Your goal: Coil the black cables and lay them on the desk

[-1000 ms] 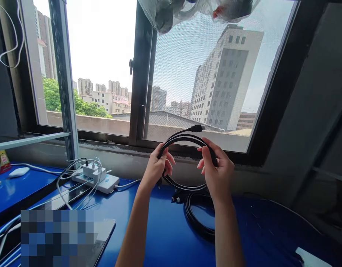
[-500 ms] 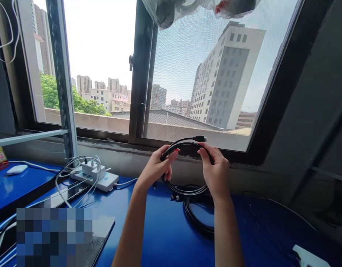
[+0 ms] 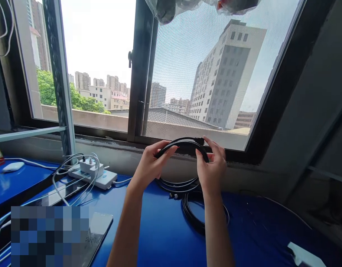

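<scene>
Cable coil point(image 3: 184, 142), its sides partly hidden by the left hand point(image 3: 152, 159) and right hand point(image 3: 212, 163) grasping it, is held over the blue table point(image 3: 165, 230); its dark plug point(image 3: 200, 141), hard to make out, points right, long axis nearly level

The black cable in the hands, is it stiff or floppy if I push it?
Probably springy: the cable arches smoothly between the left hand and right hand. Pushed, its loops might slip apart, since gaps show between strands lower down. Its thick plug probably won't bend.
</scene>
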`<state>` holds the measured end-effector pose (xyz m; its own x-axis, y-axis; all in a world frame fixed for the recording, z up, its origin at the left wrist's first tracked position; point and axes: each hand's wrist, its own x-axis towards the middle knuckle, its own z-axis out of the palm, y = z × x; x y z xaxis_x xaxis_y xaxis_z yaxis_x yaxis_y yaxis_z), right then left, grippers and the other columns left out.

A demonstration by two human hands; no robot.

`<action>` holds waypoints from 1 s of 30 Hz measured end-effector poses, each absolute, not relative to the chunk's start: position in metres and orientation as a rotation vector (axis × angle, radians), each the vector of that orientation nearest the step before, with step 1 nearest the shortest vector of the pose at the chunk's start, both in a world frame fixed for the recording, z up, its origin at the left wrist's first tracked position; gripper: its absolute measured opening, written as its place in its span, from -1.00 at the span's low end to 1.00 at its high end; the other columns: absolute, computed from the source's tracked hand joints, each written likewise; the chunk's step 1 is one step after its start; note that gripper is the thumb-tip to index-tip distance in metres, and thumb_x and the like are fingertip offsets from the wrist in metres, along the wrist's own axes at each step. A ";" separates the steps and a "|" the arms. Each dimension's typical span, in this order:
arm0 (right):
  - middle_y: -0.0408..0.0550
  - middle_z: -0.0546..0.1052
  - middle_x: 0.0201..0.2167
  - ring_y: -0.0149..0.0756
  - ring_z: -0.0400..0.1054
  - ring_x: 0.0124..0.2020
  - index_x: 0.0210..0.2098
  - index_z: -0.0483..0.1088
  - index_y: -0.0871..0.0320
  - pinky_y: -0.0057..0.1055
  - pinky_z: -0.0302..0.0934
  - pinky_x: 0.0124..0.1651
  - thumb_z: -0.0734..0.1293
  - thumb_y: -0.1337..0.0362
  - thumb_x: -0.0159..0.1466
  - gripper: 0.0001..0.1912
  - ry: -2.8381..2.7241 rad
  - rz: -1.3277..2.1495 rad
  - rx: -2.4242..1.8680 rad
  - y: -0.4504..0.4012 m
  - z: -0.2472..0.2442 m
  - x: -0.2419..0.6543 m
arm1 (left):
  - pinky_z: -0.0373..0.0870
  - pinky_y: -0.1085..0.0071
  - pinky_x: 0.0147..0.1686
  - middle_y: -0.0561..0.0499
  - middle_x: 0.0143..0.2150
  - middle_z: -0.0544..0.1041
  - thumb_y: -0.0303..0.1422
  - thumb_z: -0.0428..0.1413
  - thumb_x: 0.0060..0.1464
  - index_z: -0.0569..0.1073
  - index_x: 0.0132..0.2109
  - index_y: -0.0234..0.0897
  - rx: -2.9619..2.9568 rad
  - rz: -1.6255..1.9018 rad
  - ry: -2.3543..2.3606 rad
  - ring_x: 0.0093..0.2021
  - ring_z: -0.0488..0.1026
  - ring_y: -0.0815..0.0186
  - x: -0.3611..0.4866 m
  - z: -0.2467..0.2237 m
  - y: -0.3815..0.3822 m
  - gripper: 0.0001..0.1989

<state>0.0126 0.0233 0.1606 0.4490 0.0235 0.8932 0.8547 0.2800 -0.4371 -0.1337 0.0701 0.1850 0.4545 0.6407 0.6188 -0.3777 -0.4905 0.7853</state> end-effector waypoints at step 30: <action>-0.16 0.35 -0.73 -0.39 0.25 -0.70 -0.44 0.52 0.18 -0.46 0.17 -0.63 0.45 -0.17 -0.14 -0.47 -1.130 0.337 -1.149 -0.024 0.196 -0.028 | -0.13 0.58 -0.82 0.28 -0.78 0.03 0.19 0.05 -0.05 0.18 -0.54 -0.23 1.362 1.101 0.284 -0.84 0.04 0.56 -0.111 0.170 0.091 -0.44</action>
